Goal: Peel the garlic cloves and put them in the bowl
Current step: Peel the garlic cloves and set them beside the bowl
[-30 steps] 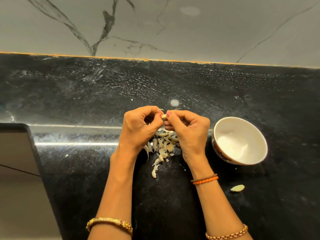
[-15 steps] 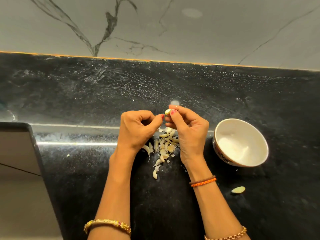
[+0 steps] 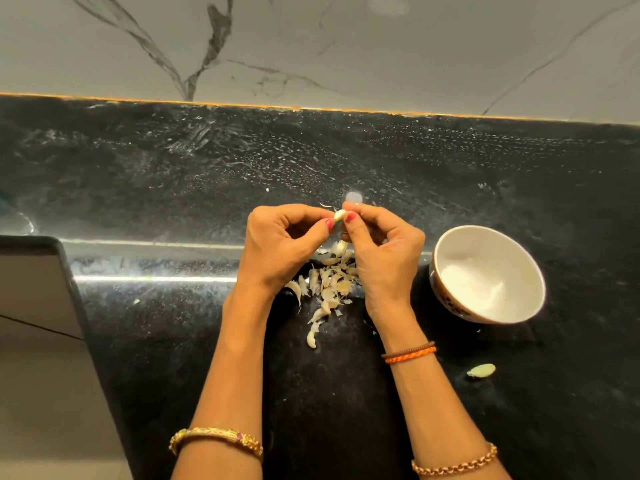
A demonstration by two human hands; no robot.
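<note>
Garlic clove (image 3: pixel 340 214) pinched by both hands' grip; bowl (image 3: pixel 446 258) seemingly holds nothing.

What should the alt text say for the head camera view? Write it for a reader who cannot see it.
Both hands, the left hand and right hand, pinch one garlic clove above a pile of garlic peels on a black countertop. A white bowl sits to the right of the hands; whether it holds anything is unclear.
</note>
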